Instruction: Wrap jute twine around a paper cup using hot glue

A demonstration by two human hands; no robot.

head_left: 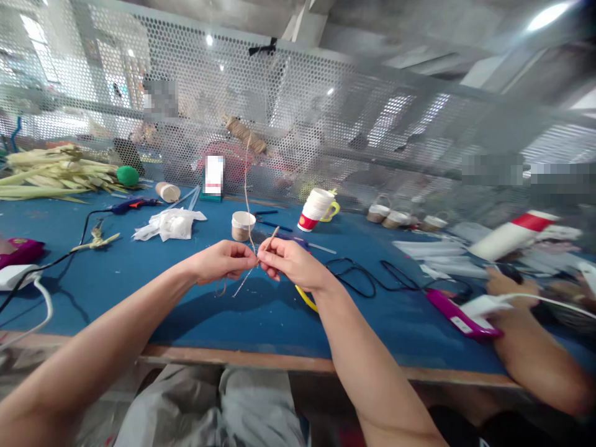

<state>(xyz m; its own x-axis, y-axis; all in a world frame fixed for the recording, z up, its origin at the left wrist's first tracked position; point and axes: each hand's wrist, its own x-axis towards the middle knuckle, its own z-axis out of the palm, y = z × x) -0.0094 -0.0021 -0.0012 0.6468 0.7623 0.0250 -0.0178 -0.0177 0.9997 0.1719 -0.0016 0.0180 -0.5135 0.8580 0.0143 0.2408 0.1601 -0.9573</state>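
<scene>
**Desk editor:** What is at the centre of the frame?

**Photographer:** A person's left hand (pixel 223 261) and right hand (pixel 289 262) meet just above a blue desk (pixel 139 279). The left hand's fingertips are pinched closed on a strand of twine (pixel 246 186). The right hand's are closed on a thin stick (pixel 274 234).

**Desk editor:** Where does the twine run?

**Photographer:** It rises from the pinched fingers to a spool (pixel 245 134) on the mesh screen (pixel 326 112) behind the desk. A short loose end hangs below the left hand. The stick slants, with its upper tip above the right hand and its lower end poking out beneath both hands.

**Desk editor:** And around them?

**Photographer:** A small cup (pixel 243 226) stands just beyond the hands, and a stack of paper cups (pixel 315 210) tilts further right. A blue glue gun (pixel 133 203) and palm leaves (pixel 56 174) lie at far left. A black cable (pixel 367 279) loops on the desk right of the right hand.

**Desk editor:** Anyone else?

**Photographer:** A co-worker's hand (pixel 507 284) rests near the right edge, beside a pink tool (pixel 459 315).
</scene>
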